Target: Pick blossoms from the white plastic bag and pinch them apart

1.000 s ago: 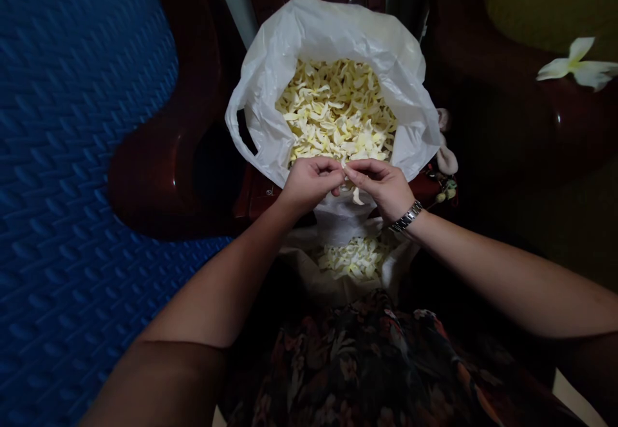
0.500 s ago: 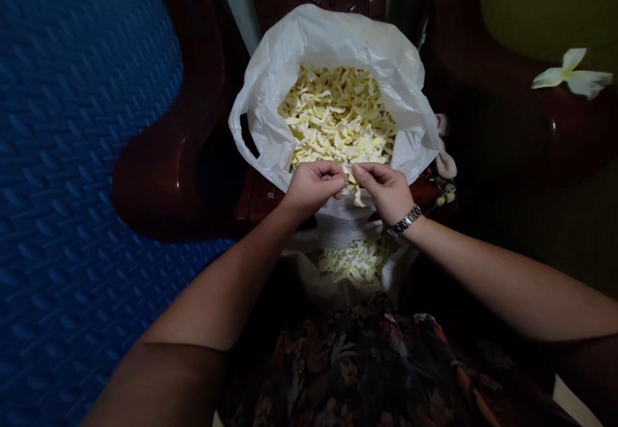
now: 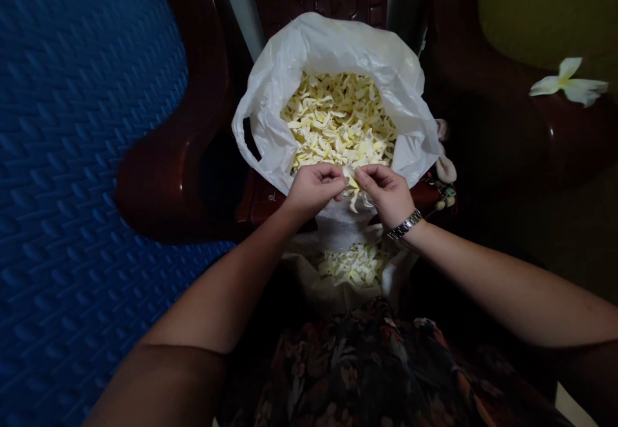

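Observation:
A white plastic bag [image 3: 270,98] stands open on a dark red chair, filled with pale yellow flower petals [image 3: 338,124]. Over its near rim my left hand [image 3: 311,189] and my right hand [image 3: 386,192] meet, both pinching one small white-yellow flower [image 3: 355,190] between their fingertips. A metal watch [image 3: 404,225] sits on my right wrist. Below my hands a second, smaller heap of petals [image 3: 355,265] lies in another pale bag on my lap.
A dark red plastic chair [image 3: 164,156] holds the big bag; a second chair arm [image 3: 531,131] at right carries a whole white flower [image 3: 570,82]. Blue textured matting [image 3: 72,156] covers the left. My flowered dress [image 3: 367,369] fills the bottom.
The view has drifted so the bag sits slightly lower in frame. My hands stay together on the flower, with fingers shifting a little and the petals hanging lower.

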Demonstrator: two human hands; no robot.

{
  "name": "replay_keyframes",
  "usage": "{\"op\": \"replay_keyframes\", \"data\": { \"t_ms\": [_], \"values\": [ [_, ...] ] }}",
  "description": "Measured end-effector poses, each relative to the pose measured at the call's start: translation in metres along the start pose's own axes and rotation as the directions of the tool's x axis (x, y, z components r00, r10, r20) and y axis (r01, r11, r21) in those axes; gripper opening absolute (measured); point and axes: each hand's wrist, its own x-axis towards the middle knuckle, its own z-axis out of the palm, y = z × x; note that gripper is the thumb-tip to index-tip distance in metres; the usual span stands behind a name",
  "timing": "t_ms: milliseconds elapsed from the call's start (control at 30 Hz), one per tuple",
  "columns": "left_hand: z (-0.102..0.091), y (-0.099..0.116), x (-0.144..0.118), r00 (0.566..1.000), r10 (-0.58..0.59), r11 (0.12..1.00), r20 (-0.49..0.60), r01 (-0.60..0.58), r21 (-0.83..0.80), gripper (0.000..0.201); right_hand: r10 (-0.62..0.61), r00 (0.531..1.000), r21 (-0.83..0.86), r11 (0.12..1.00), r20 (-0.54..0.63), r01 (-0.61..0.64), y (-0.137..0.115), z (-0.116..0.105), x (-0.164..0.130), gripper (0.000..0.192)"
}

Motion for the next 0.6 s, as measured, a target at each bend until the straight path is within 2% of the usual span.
{"op": "replay_keyframes", "data": {
  "t_ms": [400, 500, 600],
  "values": [
    [0.0, 0.003, -0.002, 0.999, 0.04, 0.999, 0.001, -0.04, 0.015, 0.006, 0.037, 0.999, 0.019, 0.999, -0.016, -0.037, 0.008, 0.0, 0.006, 0.053],
    [-0.004, 0.004, -0.001, 0.999, 0.024, 1.0, -0.041, -0.024, 0.0, 0.005, 0.076, 0.997, 0.049, 0.996, 0.0, -0.076, 0.009, -0.002, 0.008, 0.052],
    [-0.014, 0.005, 0.003, 0.992, 0.054, 0.998, -0.113, -0.056, -0.018, 0.006, 0.103, 0.995, 0.052, 0.993, 0.009, -0.103, 0.01, -0.006, 0.011, 0.051]
  ]
}}
